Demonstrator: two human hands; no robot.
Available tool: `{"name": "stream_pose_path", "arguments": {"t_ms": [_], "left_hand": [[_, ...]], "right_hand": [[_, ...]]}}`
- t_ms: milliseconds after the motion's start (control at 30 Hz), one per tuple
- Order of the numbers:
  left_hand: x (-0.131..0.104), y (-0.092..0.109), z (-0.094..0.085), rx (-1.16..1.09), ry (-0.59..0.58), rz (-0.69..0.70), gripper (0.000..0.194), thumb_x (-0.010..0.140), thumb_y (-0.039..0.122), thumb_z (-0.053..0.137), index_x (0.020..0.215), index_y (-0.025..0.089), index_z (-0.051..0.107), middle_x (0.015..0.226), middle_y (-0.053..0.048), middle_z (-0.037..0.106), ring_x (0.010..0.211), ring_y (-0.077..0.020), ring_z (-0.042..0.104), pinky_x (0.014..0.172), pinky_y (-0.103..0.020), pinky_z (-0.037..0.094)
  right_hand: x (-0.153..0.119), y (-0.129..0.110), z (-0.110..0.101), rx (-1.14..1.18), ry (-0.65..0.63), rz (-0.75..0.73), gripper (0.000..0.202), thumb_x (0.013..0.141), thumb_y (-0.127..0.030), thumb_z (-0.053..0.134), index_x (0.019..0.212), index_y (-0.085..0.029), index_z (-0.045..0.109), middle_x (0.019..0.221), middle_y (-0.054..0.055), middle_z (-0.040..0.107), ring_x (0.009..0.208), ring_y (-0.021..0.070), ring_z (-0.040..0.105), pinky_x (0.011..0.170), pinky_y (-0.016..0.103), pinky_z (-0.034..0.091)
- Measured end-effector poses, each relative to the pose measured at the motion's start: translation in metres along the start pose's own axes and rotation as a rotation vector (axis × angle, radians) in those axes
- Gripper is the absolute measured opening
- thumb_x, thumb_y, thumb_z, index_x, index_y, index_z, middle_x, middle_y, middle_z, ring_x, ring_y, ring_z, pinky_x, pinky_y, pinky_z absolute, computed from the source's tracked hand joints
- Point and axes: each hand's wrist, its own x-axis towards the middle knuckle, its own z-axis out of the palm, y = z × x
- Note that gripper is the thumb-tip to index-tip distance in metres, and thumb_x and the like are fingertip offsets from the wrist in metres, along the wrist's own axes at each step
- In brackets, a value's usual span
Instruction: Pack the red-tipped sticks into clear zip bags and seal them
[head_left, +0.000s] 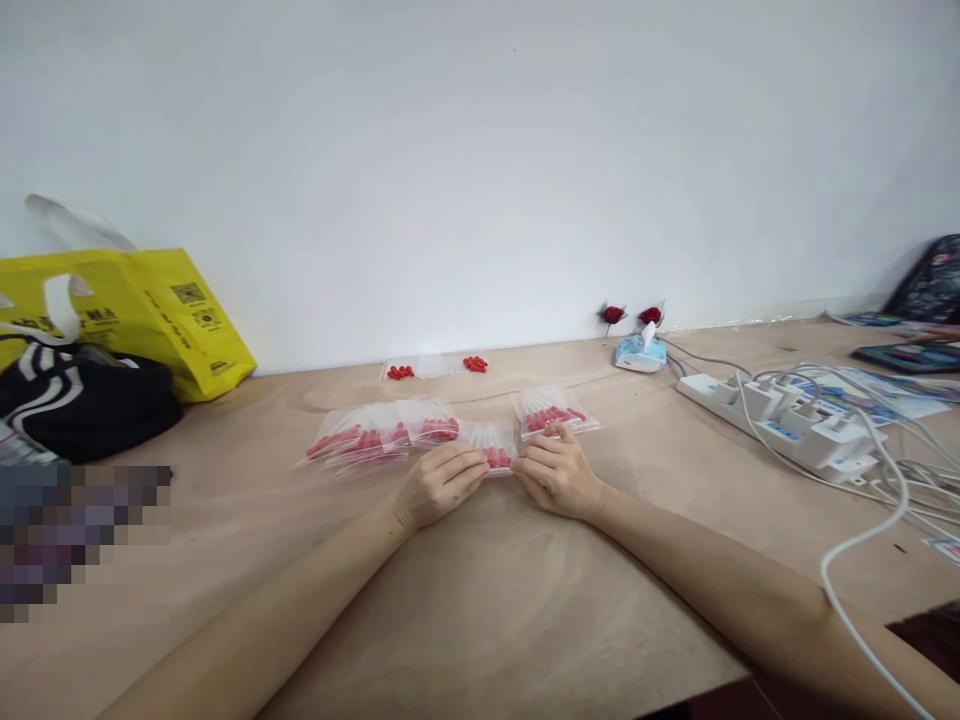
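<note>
- In the head view, a small clear plastic bag with red capsule-shaped pieces (496, 458) lies at the near middle of the pale brown wood-grained table (480, 600), between the two hands
- The left hand (442, 485) has its fingers curled together and pinches the bag's left edge, low down near the table
- The right hand (559, 475) grips the opposite edge between thumb and bent fingers; holding both sides probably keeps the thin, slippery film flat and stops it turning
- Just beside the left hand, a fanned pile of clear bags with red pieces (367, 438) overlaps itself, likely so that many fit in little room while their contents show
- Beyond the right hand, a smaller stack of clear bags with red pieces (555, 412) sits apart from that pile, within easy reach
- Near the white wall (480, 180), two loose clusters of red pieces, a left one (400, 372) and a right one (475, 364), rest on or in clear film; which of these cannot be told
- The white multi-socket power strip (780, 425) and its cables lie well off to the right, perhaps to leave the hands elbow room
</note>
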Motion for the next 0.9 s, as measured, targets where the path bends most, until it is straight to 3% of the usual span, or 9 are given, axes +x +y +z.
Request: {"name": "stream_pose_path", "arguments": {"t_ms": [467, 767, 900], "left_hand": [[0.002, 0.0, 0.001, 0.044, -0.025, 0.04, 0.006, 0.079, 0.009, 0.052, 0.082, 0.012, 0.057, 0.077, -0.005, 0.065, 0.072, -0.0143, 0.059, 0.068, -0.029, 0.052], [-0.021, -0.009, -0.023, 0.114, -0.093, 0.022, 0.009, 0.079, 0.009, 0.052, 0.086, 0.014, 0.055, 0.079, -0.005, 0.064, 0.074, -0.0157, 0.06, 0.072, -0.031, 0.051], [-0.023, -0.009, -0.024, 0.089, -0.096, -0.004, 0.007, 0.079, 0.009, 0.052, 0.083, 0.013, 0.055, 0.074, -0.004, 0.063, 0.069, -0.0148, 0.058, 0.067, -0.029, 0.05]], "right_hand": [[0.003, -0.003, 0.001, 0.022, -0.002, -0.015, 0.018, 0.08, -0.014, 0.044, 0.069, -0.017, 0.057, 0.059, -0.002, 0.056, 0.064, 0.0106, 0.048, 0.074, 0.032, 0.027], [-0.007, 0.004, -0.003, 0.085, -0.038, 0.026, 0.016, 0.079, -0.013, 0.044, 0.072, -0.019, 0.056, 0.062, -0.002, 0.057, 0.067, 0.0107, 0.051, 0.077, 0.033, 0.026], [-0.006, 0.006, -0.002, 0.075, -0.042, 0.026, 0.016, 0.079, -0.013, 0.043, 0.072, -0.019, 0.056, 0.061, -0.002, 0.057, 0.067, 0.0114, 0.05, 0.075, 0.033, 0.027]]}}
